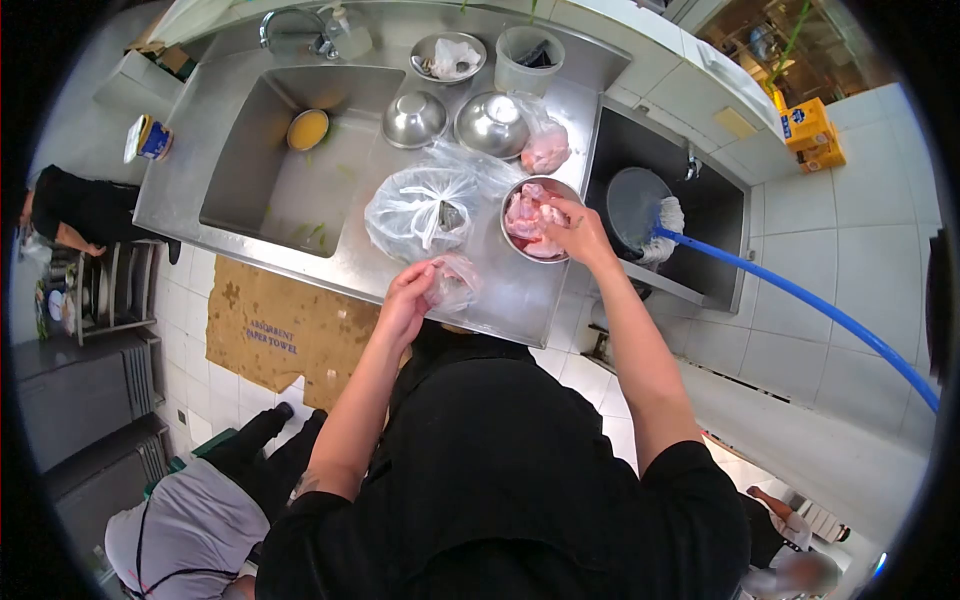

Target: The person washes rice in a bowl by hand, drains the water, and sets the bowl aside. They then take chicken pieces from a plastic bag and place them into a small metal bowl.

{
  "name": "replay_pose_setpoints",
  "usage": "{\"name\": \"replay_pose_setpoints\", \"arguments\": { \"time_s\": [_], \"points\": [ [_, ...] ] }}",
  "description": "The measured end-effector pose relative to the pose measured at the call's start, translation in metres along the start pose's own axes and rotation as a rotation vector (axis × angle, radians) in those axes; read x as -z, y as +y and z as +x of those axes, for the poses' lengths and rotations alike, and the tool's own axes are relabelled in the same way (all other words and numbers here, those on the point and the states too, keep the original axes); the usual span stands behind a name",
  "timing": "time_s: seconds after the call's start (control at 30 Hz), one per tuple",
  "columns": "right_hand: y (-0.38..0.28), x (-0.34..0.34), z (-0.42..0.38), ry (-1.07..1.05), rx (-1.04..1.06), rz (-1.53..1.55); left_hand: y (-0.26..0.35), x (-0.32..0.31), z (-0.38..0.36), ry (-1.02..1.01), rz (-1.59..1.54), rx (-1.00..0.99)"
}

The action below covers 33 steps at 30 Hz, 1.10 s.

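My left hand (408, 300) pinches a thin clear plastic bag (456, 284) near the counter's front edge; whatever lies inside it is hard to make out. My right hand (578, 230) reaches into a round metal bowl (508, 240), its fingers closed around pink raw chicken (526, 215); the fingertips are partly hidden among the pieces. Left of this bowl sits a larger knotted plastic bag (400, 210) with dark contents showing through. Just behind the bowl lies another clear bag of raw meat (546, 150).
Two upturned metal bowls (414, 118) stand behind the bags, near a plastic tub (524, 62). On the left is a sink (270, 200) holding a yellow-filled bowl (308, 130). A blue-handled mop (800, 279) leans from a bucket (630, 205). A co-worker (190, 520) is behind, lower left.
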State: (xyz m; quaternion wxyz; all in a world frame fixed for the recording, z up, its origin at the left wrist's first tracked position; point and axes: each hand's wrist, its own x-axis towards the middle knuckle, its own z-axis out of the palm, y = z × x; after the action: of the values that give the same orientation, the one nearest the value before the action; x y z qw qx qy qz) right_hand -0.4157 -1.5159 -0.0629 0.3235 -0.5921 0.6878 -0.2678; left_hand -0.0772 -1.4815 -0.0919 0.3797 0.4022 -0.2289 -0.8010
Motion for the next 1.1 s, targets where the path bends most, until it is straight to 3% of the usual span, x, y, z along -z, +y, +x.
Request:
{"name": "replay_pose_setpoints", "arguments": {
  "time_s": [0.23, 0.33, 0.43, 0.5, 0.73, 0.87, 1.1],
  "points": [
    [0.035, 0.01, 0.014, 0.026, -0.161, 0.088, 0.007, -0.018, 0.004, 0.042, -0.054, 0.021],
    [0.044, 0.015, 0.019, -0.09, -0.269, 0.164, 0.009, -0.022, 0.006, 0.013, -0.082, -0.014],
    [0.048, 0.019, 0.024, 0.032, -0.241, 0.348, 0.005, -0.007, 0.011, 0.026, -0.078, 0.01],
    [0.036, 0.03, 0.022, 0.135, -0.368, 0.506, 0.005, -0.003, 0.012, 0.065, -0.107, 0.001],
    [0.036, 0.044, 0.021, 0.16, -0.433, 0.709, 0.011, -0.002, 0.01, 0.103, -0.151, 0.013],
    [0.042, 0.025, 0.022, 0.066, -0.403, 0.584, 0.01, -0.004, 0.011, 0.107, -0.15, 0.02],
    [0.036, 0.007, 0.036, 0.089, -0.318, 0.433, 0.011, -0.006, 0.012, 0.107, -0.154, 0.024]
  ]
}}
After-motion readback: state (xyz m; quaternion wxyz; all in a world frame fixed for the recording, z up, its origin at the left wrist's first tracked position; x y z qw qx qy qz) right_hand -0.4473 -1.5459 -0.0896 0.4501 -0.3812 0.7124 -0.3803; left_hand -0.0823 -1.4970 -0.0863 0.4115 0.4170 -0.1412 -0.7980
